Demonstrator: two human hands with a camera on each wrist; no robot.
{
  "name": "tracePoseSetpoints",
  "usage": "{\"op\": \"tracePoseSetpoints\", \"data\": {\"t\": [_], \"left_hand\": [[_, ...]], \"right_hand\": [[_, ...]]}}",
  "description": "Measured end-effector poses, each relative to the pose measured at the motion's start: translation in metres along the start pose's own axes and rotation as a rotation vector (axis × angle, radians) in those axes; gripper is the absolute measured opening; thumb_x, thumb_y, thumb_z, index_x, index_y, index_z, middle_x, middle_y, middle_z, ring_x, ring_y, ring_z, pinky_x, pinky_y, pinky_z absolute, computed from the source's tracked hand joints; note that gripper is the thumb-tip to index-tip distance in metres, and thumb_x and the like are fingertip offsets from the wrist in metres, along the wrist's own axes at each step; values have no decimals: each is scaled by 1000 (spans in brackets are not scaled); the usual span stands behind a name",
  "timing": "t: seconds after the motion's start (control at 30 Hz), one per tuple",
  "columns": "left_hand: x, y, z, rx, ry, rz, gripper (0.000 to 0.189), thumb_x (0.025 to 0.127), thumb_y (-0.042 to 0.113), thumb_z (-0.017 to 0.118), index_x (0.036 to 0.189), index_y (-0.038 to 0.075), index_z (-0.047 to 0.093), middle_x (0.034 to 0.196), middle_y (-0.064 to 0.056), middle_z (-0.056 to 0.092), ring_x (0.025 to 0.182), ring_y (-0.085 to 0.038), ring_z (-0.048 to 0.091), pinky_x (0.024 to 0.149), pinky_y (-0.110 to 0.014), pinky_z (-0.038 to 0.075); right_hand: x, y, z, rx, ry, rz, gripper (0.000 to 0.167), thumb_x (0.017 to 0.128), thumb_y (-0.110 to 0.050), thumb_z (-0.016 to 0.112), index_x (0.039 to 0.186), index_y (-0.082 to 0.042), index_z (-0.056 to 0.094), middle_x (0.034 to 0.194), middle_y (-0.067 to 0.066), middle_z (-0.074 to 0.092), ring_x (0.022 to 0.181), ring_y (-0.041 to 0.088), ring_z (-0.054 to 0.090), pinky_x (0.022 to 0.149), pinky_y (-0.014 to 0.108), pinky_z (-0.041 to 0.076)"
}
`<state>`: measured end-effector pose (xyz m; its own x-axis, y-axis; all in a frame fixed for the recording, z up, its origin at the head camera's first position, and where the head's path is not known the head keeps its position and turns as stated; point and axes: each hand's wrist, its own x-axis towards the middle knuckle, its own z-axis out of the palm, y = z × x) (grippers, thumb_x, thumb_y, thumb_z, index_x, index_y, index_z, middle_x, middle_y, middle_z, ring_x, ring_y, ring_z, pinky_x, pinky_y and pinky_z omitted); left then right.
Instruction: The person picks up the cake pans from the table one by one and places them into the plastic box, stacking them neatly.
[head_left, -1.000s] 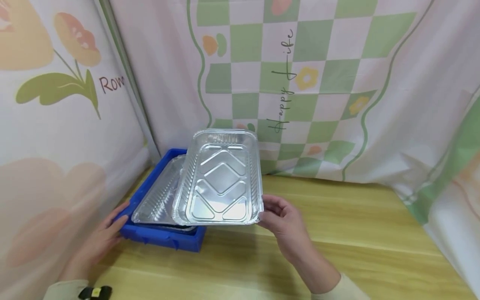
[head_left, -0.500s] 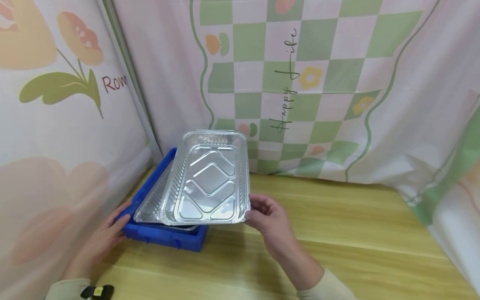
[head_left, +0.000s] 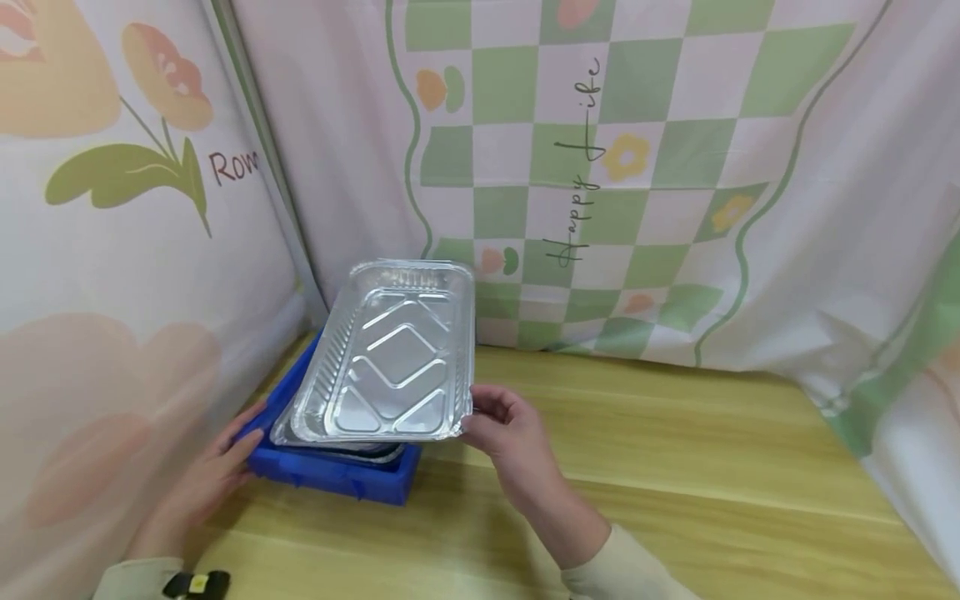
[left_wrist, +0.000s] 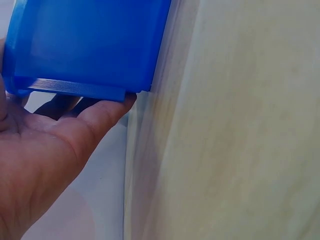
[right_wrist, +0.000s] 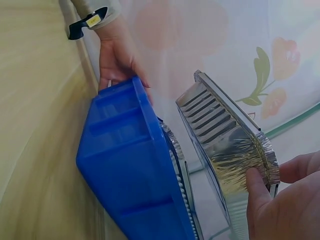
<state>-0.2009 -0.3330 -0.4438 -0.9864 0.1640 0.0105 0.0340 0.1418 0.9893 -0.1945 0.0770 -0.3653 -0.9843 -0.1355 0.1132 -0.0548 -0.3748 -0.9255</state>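
Observation:
A silver foil tray (head_left: pixel 401 354), a rectangular pan with diamond ridges on its floor, hangs over the blue plastic bin (head_left: pixel 330 479). My right hand (head_left: pixel 521 446) pinches its near right corner, thumb on the rim and fingers along the outer side. In the right wrist view a gap shows between the raised tray (right_wrist: pixel 215 120) and the bin. More foil trays lie inside the bin, mostly hidden, with one rim (head_left: pixel 386 454) showing at the front. My left hand (head_left: pixel 210 475) grips the bin's left end; the left wrist view shows its fingers under the rim (left_wrist: pixel 75 87).
The bin stands on a wood-grain table (head_left: pixel 675 467), near the left corner. A printed curtain (head_left: pixel 570 167) hangs behind, and another flowered cloth (head_left: pixel 150 275) closes the left side. A dark strap (head_left: pixel 197 585) is on the left wrist.
My right hand has carried the foil tray left, from beside the bin to over it, covering most of the trays inside. My left hand stays on the bin. The head view has shifted slightly.

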Motion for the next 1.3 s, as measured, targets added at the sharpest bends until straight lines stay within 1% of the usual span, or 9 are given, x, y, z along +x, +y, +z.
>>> {"op": "tracePoseSetpoints", "data": {"t": [0.17, 0.43, 0.5, 0.63, 0.7, 0.77, 1.03, 1.2, 1.3], "left_hand": [[0, -1, 1, 4, 23, 6, 56, 108, 22, 39, 159, 21, 16, 143, -30, 19, 94, -14, 62, 75, -31, 55], [1, 1, 1, 31, 25, 17, 57, 108, 24, 41, 159, 20, 16, 145, -28, 21, 96, -14, 62, 78, -32, 55], [2, 0, 0, 32, 17, 26, 57, 108, 23, 41, 159, 20, 16, 143, -21, 28, 100, -14, 62, 81, -33, 55], [3, -3, -2, 15, 2, 43, 55, 108, 22, 40, 159, 22, 18, 131, 1, 46, 103, -14, 62, 83, -33, 54], [2, -4, -3, 0, -1, 52, 55, 108, 21, 40, 158, 24, 20, 126, 11, 50, 103, -13, 62, 83, -32, 54], [2, -5, -3, -14, -4, 64, 54, 108, 20, 40, 158, 24, 20, 123, 15, 53, 102, -13, 63, 83, -32, 54], [2, -4, -3, -26, -13, 88, 53, 108, 18, 37, 158, 23, 21, 120, 16, 56, 101, -12, 63, 83, -31, 54], [2, -4, -2, -30, -5, 77, 52, 108, 19, 38, 158, 24, 22, 119, 13, 57, 101, -13, 63, 82, -33, 54], [2, -4, -1, -47, -7, 72, 52, 108, 19, 38, 158, 22, 22, 119, 13, 57, 101, -13, 63, 82, -33, 54]], "right_hand": [[4, 6, 9, 4, -4, 21, 42, 79, 15, 59, 120, 17, 51, 112, 27, 57, 97, 30, 62, 84, 40, 55], [9, 12, 21, -2, -14, 27, 41, 80, 14, 60, 120, 16, 52, 113, 28, 57, 98, 30, 61, 83, 39, 56], [11, 14, 23, 0, -14, 30, 41, 80, 14, 60, 120, 16, 52, 113, 28, 58, 98, 30, 62, 83, 38, 56], [15, 17, 29, -3, -8, 45, 39, 81, 13, 61, 119, 15, 53, 111, 27, 58, 95, 28, 63, 83, 37, 56], [17, 19, 32, -8, -8, 51, 38, 82, 12, 62, 119, 15, 53, 111, 26, 58, 95, 28, 63, 83, 37, 56], [19, 20, 35, -8, -10, 52, 37, 83, 11, 62, 119, 15, 52, 110, 26, 58, 94, 28, 63, 83, 37, 56], [23, 25, 44, 9, -1, 78, 36, 83, 13, 61, 118, 16, 52, 109, 25, 58, 94, 27, 63, 84, 36, 55], [25, 30, 48, 14, 7, 85, 36, 84, 12, 61, 118, 15, 52, 110, 25, 58, 95, 28, 62, 84, 36, 55], [27, 33, 49, 20, 18, 101, 35, 84, 13, 61, 118, 15, 52, 109, 25, 58, 96, 29, 62, 84, 36, 55]]}}
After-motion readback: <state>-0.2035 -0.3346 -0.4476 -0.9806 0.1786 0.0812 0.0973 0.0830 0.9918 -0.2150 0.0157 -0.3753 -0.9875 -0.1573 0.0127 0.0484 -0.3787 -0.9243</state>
